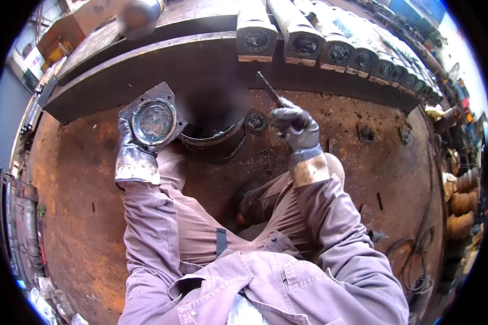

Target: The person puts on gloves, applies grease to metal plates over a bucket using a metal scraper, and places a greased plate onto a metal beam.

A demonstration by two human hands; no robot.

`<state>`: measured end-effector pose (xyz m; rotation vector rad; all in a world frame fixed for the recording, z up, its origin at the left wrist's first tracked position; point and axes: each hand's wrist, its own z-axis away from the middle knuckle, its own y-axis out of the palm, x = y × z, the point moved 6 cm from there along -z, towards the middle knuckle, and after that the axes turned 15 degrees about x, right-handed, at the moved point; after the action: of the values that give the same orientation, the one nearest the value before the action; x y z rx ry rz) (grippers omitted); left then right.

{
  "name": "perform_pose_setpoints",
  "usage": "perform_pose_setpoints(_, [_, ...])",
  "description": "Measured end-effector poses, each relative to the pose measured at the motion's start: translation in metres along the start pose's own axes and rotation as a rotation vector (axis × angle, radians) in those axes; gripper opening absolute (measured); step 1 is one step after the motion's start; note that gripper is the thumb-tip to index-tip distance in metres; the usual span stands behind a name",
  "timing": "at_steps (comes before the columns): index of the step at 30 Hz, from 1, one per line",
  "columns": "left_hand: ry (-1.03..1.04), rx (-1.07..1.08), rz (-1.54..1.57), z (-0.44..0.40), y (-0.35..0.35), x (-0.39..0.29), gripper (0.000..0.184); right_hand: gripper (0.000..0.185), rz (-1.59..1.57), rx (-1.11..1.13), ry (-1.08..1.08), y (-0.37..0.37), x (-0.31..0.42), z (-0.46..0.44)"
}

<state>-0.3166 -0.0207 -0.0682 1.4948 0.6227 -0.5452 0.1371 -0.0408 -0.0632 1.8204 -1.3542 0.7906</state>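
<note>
My left hand, in a dark, stained glove with a pale cuff, grips a square metal flange plate by its lower left side. The plate is tilted up, and its round, greasy recess faces me. In my right hand, gloved the same way, is a thin dark rod-like tool that points up and to the left. Between the hands stands a round metal container with a greasy rim; a dark blur hides its upper part. A small greasy disc lies beside the container on the rusty floor.
A long steel beam crosses in front. Behind it, several square-ended bars lie in a row. Two small round pieces sit on the floor at right. A cable coils at lower right, near rusty cylinders.
</note>
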Motion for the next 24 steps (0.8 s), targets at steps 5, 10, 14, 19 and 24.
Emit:
perform_pose_setpoints(5, [0.091,0.02,-0.096,0.015,0.013,-0.041,0.052,0.011,-0.119,-0.206,0.193,-0.038,0.015,0.007])
perform_pose_setpoints(10, [0.099,0.098,-0.161,-0.002,0.042,-0.06,0.051,0.016,-0.216,-0.182,0.141,-0.036,0.046,0.026])
perform_pose_setpoints(14, [0.016,0.188,-0.201,-0.064,0.081,-0.043,0.049,0.018,-0.272,-0.253,0.076,-0.048,0.064,0.006])
perform_pose_setpoints(19, [-0.185,0.476,-0.037,-0.173,0.134,0.035,0.048,0.028,-0.282,-0.196,0.076,-0.064,0.06,0.004])
perform_pose_setpoints(24, [-0.376,0.52,1.264,-0.329,0.174,0.124,0.051,0.028,-0.226,-0.312,0.176,-0.064,0.038,-0.004])
